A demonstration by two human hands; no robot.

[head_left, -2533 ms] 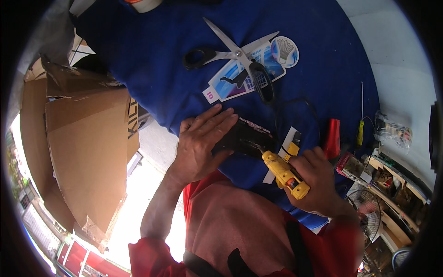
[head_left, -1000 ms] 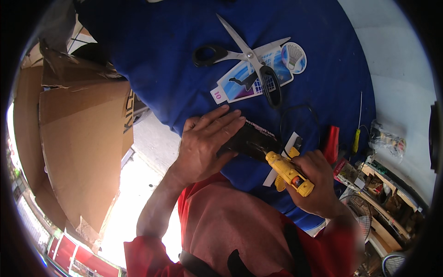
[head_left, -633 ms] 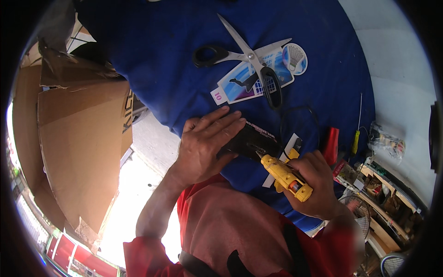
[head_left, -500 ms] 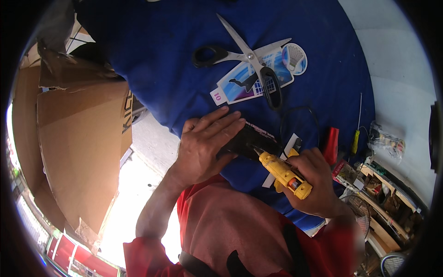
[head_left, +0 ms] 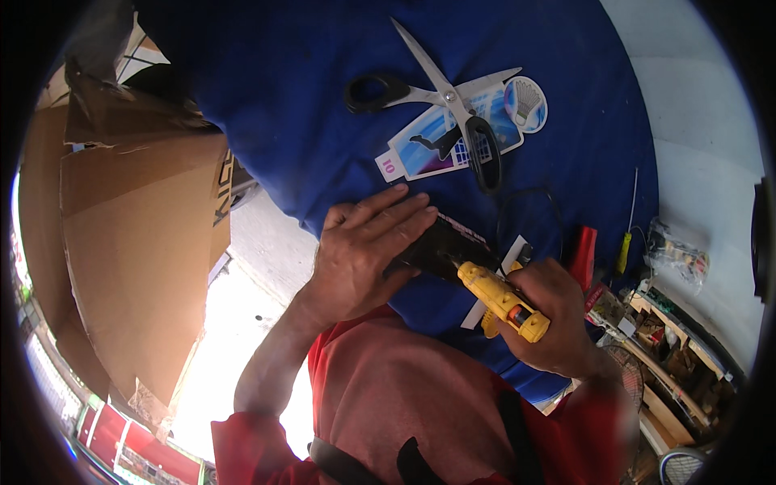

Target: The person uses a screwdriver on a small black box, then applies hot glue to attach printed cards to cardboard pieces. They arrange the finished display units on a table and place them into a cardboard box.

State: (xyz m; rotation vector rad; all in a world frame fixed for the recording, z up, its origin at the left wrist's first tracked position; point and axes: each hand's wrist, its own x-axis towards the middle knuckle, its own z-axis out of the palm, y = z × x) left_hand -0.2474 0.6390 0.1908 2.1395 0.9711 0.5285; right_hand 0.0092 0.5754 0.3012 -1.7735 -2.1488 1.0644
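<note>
My right hand [head_left: 550, 315] is wrapped round a yellow glue gun [head_left: 503, 301], and its nozzle points at a flat black piece [head_left: 449, 249] on blue cloth. Whether the tip touches the piece is too dark to tell. Stretched across the left end of that piece lies my left hand [head_left: 368, 246], fingers extended and thumb along the near side. Beyond the hands, scissors [head_left: 450, 97] with black handles lie spread over a blue and white printed card [head_left: 416, 158]. A white strip [head_left: 515, 253] shows partly behind the glue gun.
At the left stands a large cardboard box [head_left: 137, 259]. To the right are a red object [head_left: 583, 257], a yellow-handled screwdriver [head_left: 623, 252], a clear plastic bag [head_left: 679, 250] and a wooden rack of odds and ends [head_left: 687, 339]. A dark cord [head_left: 558, 212] curves over the blue cloth [head_left: 582, 121].
The view has shifted slightly, so the scissors and card appear a little farther right. The glue gun's nozzle has moved slightly along the black piece; both hands keep nearly the same pose.
</note>
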